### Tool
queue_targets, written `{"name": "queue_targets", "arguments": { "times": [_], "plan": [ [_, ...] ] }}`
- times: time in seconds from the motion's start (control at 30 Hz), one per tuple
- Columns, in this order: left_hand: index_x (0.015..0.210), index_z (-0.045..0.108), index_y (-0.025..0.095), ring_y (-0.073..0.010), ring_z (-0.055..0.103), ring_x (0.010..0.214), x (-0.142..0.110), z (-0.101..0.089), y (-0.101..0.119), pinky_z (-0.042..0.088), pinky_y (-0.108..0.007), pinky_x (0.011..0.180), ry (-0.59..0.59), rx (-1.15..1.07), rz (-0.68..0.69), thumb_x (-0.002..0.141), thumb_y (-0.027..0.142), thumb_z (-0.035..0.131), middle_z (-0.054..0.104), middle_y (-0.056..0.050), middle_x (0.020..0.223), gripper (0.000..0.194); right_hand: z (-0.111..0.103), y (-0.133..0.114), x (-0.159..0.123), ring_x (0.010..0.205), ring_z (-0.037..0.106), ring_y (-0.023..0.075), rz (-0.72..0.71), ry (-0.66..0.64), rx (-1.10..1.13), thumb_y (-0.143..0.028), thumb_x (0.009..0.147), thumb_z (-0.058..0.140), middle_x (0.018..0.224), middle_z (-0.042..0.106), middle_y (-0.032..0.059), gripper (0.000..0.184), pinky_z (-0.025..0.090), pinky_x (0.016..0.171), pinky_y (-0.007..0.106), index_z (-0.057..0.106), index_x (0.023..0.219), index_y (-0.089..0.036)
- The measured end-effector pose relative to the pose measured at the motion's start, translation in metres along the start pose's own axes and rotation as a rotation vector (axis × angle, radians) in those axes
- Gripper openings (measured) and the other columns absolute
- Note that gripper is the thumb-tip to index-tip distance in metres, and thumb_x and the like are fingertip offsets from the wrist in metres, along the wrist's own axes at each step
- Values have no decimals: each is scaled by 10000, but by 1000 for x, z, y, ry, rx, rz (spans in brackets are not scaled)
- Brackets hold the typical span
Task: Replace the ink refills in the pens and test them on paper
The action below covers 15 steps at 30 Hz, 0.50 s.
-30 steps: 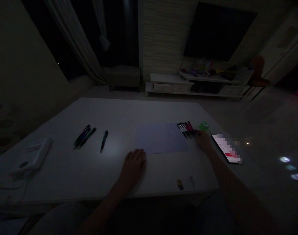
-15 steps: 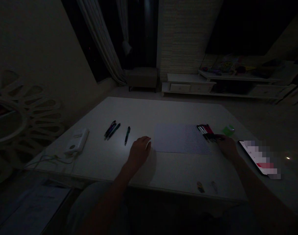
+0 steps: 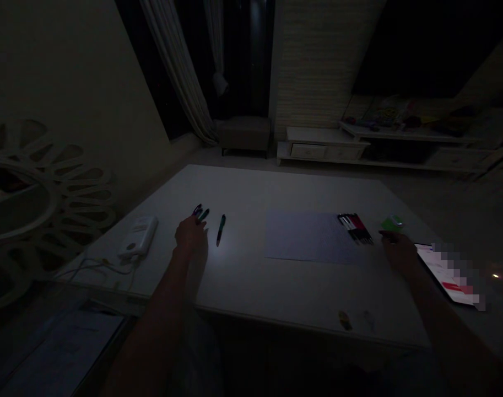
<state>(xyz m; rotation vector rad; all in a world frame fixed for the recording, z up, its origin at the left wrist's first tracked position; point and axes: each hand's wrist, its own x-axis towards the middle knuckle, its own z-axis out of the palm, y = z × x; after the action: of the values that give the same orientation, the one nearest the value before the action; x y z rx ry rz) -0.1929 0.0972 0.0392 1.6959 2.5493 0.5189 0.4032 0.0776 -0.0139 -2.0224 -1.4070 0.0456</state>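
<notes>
- White tabletop (image 3: pixel 251 187): we are working under dim light on this broad, smooth, matte surface, viewed forward and down from the head-worn camera.
- Left hand (image 3: pixel 190 236): we are finding it curled over a small cluster of pens (image 3: pixel 200 213), with their dark and teal ends projecting past the fingers on the far side. We cannot tell whether the fingers are gripping the pens or only covering them.
- Spatial relation: we are noting that the cluster's long axis is slanting away from the person. The cluster is touching the left hand and lying well apart from the right arm.
- Right hand (image 3: pixel 400 252): we are seeing it low over the tabletop, with the fingers drawn narrow and a slim dark object (image 3: pixel 384 234) showing at their tips. We cannot tell whether it is a held pen.
- Adjacent items: we are locating a lone dark green pen (image 3: pixel 221 230) just right of the left hand, tilted on the surface. A sheet of pale paper (image 3: pixel 313 237) is lying mid-table, and a tight row of black and red pens (image 3: pixel 354 227) is resting on its right part, near the right hand. A green plastic object (image 3: pixel 391 223) is sitting just beyond those fingers.
- Outer items: we are also registering a white rounded power bank (image 3: pixel 139 237) with a thin cable (image 3: pixel 102 267), and a smartphone (image 3: pixel 447 273) with a blurred screen right of the right hand.
</notes>
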Motion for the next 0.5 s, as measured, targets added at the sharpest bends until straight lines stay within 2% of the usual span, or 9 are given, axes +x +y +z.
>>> {"name": "queue_targets", "arguments": {
  "times": [0.13,0.23,0.37,0.5],
  "plan": [
    [889,635,159,-228,612,863,2,0,11,439,-291,721,-19,-8,40,791,476,469,668,-113,929,371,-7,-14,-1,762,610,239,-25,2,5,-244,715,489,852,672,124,319,445,697,341,680,951,-146],
    [794,651,140,-263,616,855,-3,3,23,444,-318,731,-107,-27,79,751,506,506,674,-140,864,396,-8,-33,-4,773,602,242,-67,34,26,-242,717,483,860,668,133,309,443,727,354,678,932,-140],
    [682,646,111,-288,622,844,-11,10,35,445,-328,729,-243,-90,111,730,394,543,671,-173,782,305,-7,-63,-10,771,593,223,-159,74,88,-262,727,458,871,652,120,311,445,742,353,660,927,-136],
    [691,636,102,-285,615,894,-17,13,52,446,-321,758,-281,-206,107,684,295,599,671,-182,803,197,-6,-103,-29,808,574,221,-202,94,179,-292,730,486,907,630,117,269,439,779,359,647,883,-140]
  ]
}}
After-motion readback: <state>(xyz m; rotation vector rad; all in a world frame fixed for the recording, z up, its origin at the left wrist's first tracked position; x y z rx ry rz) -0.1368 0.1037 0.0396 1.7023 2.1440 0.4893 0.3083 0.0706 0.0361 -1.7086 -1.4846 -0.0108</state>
